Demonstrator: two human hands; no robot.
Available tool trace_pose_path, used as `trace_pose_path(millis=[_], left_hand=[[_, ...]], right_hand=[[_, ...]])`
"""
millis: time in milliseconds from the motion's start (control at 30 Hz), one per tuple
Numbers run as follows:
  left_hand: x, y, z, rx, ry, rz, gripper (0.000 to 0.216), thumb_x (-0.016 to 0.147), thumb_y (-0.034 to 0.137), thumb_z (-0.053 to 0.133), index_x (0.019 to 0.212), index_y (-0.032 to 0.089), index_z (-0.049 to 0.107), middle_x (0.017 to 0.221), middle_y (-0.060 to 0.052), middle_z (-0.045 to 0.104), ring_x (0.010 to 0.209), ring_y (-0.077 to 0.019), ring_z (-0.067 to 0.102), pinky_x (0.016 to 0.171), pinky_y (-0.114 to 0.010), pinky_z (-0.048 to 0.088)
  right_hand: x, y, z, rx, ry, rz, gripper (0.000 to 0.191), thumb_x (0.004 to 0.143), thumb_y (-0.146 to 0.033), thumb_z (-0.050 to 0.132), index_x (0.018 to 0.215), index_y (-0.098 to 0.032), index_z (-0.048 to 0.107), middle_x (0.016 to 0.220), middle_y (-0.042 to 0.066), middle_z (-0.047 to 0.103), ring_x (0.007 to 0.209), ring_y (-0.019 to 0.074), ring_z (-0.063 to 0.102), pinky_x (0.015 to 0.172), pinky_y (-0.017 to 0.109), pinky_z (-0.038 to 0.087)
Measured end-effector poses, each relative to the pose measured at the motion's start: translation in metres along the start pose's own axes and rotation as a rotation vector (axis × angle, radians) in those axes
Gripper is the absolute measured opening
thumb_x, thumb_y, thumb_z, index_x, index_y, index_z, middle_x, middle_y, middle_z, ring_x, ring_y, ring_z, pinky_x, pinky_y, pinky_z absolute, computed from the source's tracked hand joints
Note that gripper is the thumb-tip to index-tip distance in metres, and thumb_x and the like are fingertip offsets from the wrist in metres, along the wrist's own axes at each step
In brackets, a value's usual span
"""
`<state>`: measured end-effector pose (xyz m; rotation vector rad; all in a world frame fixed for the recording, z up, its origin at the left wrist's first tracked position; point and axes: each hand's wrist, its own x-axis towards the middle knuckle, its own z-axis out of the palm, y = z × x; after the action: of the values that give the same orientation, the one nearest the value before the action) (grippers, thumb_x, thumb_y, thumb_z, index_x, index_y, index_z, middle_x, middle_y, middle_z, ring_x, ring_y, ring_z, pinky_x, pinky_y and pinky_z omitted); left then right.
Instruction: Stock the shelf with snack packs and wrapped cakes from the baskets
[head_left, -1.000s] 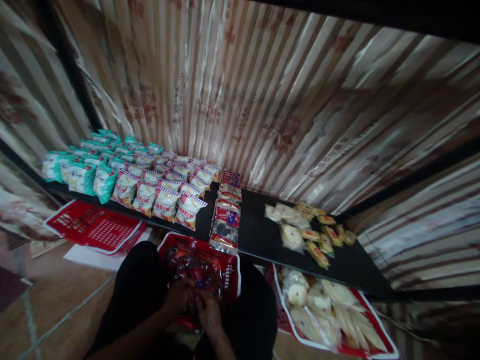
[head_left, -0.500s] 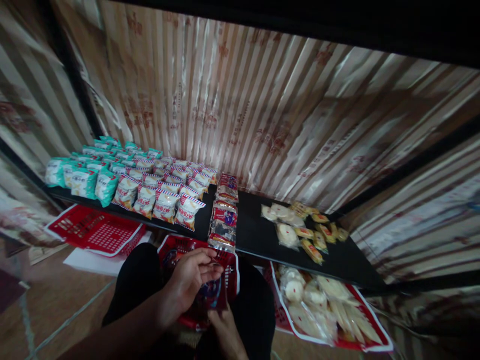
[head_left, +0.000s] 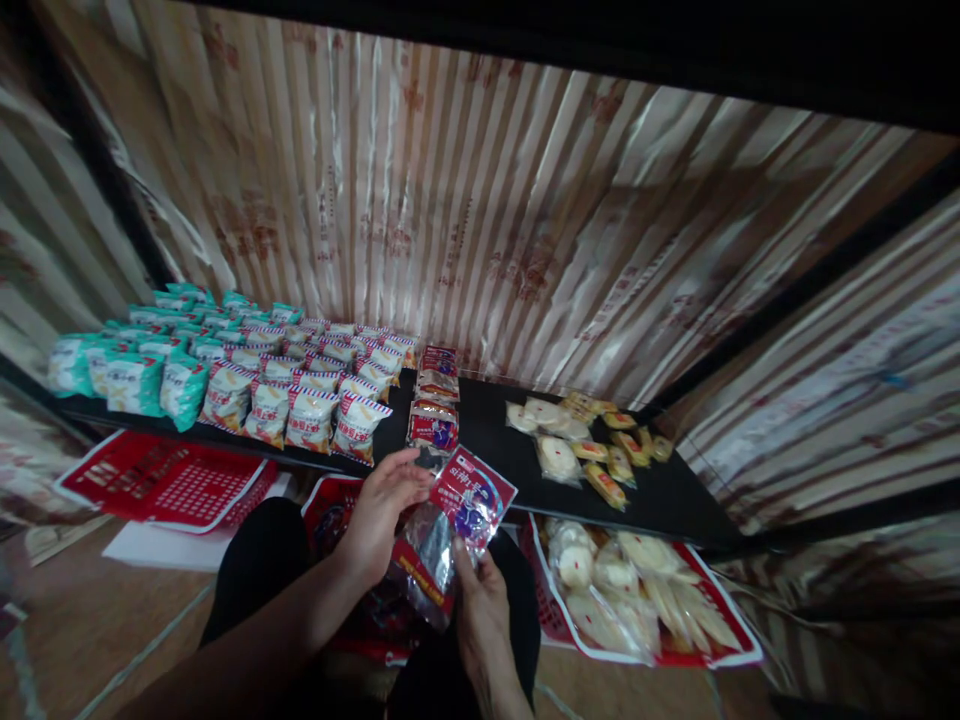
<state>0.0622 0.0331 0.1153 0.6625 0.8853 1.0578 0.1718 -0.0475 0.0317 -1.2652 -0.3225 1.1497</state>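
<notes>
My right hand (head_left: 484,610) grips a red-and-clear snack packet (head_left: 474,505) by its lower edge, thumb on the front. The packet has a purple cartoon figure and white lettering, and it tilts above my lap. Below it shows another red and clear packet part (head_left: 427,565) with dark contents; whether it is a separate packet I cannot tell. My left hand (head_left: 382,515) is beside the packet's upper left, fingers loosely bent and apart, close to its edge. Under both hands a red basket (head_left: 319,490) between my knees holds similar packets. A row of matching packets (head_left: 435,425) lies on the black shelf (head_left: 499,450).
Left on the shelf stand teal bags (head_left: 135,380) and striped white-and-orange bags (head_left: 311,418). Flat round pale packs (head_left: 559,458) and yellow packs (head_left: 604,485) lie to the right. A red basket (head_left: 739,655) of pale packs is below; another red basket (head_left: 225,500) is at left.
My right hand has lifted the red packet up out of the basket, towards the shelf edge. My left hand has moved slightly up beside it. The view has shifted a little rightward.
</notes>
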Motion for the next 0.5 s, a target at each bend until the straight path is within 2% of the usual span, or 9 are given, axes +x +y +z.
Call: trace_pose_path(millis=[100, 200, 267, 333, 433, 500], left_hand=[[0.003, -0.017, -0.015, 0.243, 0.057, -0.003, 0.033, 0.064, 0.025, 0.063, 0.095, 0.017, 0.059, 0.095, -0.006, 0.066, 0.094, -0.0216, 0.060, 0.084, -0.031, 0.045], [0.000, -0.035, -0.024, 0.363, -0.014, -0.094, 0.035, 0.065, 0.032, 0.062, 0.097, 0.018, 0.059, 0.099, -0.005, 0.066, 0.098, -0.0214, 0.059, 0.084, -0.028, 0.044], [-0.002, -0.044, -0.025, 0.361, -0.097, -0.182, 0.041, 0.067, 0.035, 0.061, 0.105, 0.019, 0.057, 0.099, -0.005, 0.066, 0.095, -0.0212, 0.060, 0.078, -0.027, 0.046], [0.000, -0.051, -0.022, 0.330, -0.129, -0.228, 0.048, 0.066, 0.034, 0.061, 0.111, 0.019, 0.052, 0.096, -0.004, 0.066, 0.086, -0.0205, 0.062, 0.069, -0.027, 0.046], [0.014, -0.057, -0.014, 0.283, -0.082, -0.174, 0.054, 0.062, 0.029, 0.063, 0.113, 0.015, 0.049, 0.086, -0.004, 0.066, 0.072, -0.0178, 0.061, 0.059, -0.025, 0.044], [0.029, -0.059, -0.008, 0.253, -0.077, -0.103, 0.056, 0.062, 0.027, 0.063, 0.114, 0.014, 0.048, 0.083, -0.004, 0.066, 0.068, -0.0159, 0.060, 0.058, -0.024, 0.044]], right_hand=[[0.008, -0.011, -0.008, 0.022, 0.037, 0.010, 0.052, 0.059, -0.049, 0.074, 0.098, -0.018, 0.060, 0.082, 0.006, 0.072, 0.070, 0.0213, 0.067, 0.059, 0.030, 0.052], [0.017, -0.021, -0.011, -0.006, 0.041, -0.008, 0.053, 0.060, -0.049, 0.072, 0.102, -0.018, 0.060, 0.085, 0.006, 0.072, 0.071, 0.0213, 0.067, 0.060, 0.030, 0.053], [0.024, -0.027, -0.010, -0.041, 0.025, -0.027, 0.052, 0.061, -0.049, 0.071, 0.102, -0.019, 0.061, 0.089, 0.006, 0.072, 0.074, 0.0213, 0.067, 0.063, 0.030, 0.053], [0.032, -0.032, -0.009, -0.069, 0.010, -0.039, 0.053, 0.061, -0.049, 0.071, 0.104, -0.020, 0.060, 0.091, 0.005, 0.072, 0.077, 0.0213, 0.068, 0.067, 0.031, 0.054], [0.051, -0.038, -0.008, -0.100, 0.034, -0.071, 0.067, 0.060, -0.050, 0.071, 0.117, -0.020, 0.053, 0.095, 0.006, 0.071, 0.082, 0.0224, 0.067, 0.069, 0.032, 0.055], [0.068, -0.043, -0.005, -0.115, 0.046, -0.114, 0.080, 0.060, -0.050, 0.072, 0.129, -0.022, 0.041, 0.102, 0.006, 0.069, 0.087, 0.0229, 0.067, 0.070, 0.033, 0.055]])
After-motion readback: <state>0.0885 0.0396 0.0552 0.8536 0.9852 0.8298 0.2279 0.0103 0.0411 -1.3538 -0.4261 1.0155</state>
